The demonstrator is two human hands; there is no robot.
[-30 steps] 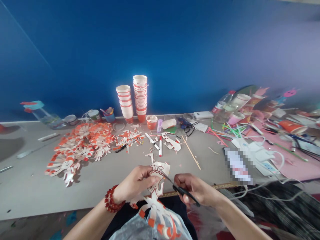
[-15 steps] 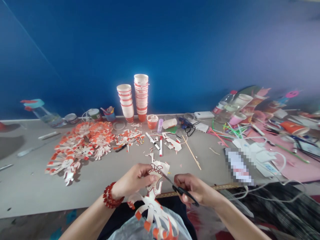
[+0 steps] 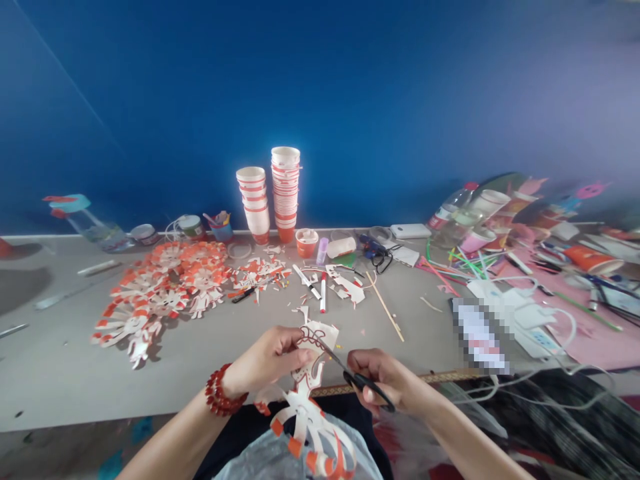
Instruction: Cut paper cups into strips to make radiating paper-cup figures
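My left hand (image 3: 277,357), with red beads at the wrist, pinches a white paper cutout (image 3: 306,381) marked with dark red drawn lines. Curling strips with orange ends (image 3: 320,433) hang from its lower part over my lap. In my right hand (image 3: 387,379) are black-handled scissors (image 3: 367,385), my fingers wrapped around the handles. The blades reach up-left to the drawn curves on the cutout's upper part. My left fingers cover some of the paper, and whether the blade tips lie over or under it is hard to tell.
Finished-looking orange-and-white paper cutouts (image 3: 167,280) lie heaped at left. Two stacks of paper cups (image 3: 285,193) stand by the blue wall. Paper scraps (image 3: 260,272), markers (image 3: 323,293) and a wooden stick (image 3: 385,307) lie mid-table. A phone (image 3: 480,337), white cables and a power strip (image 3: 533,333) are at right.
The scissors and right hand have shifted very slightly left. The left hand keeps its pinch on the cutout. The whole view has moved a little.
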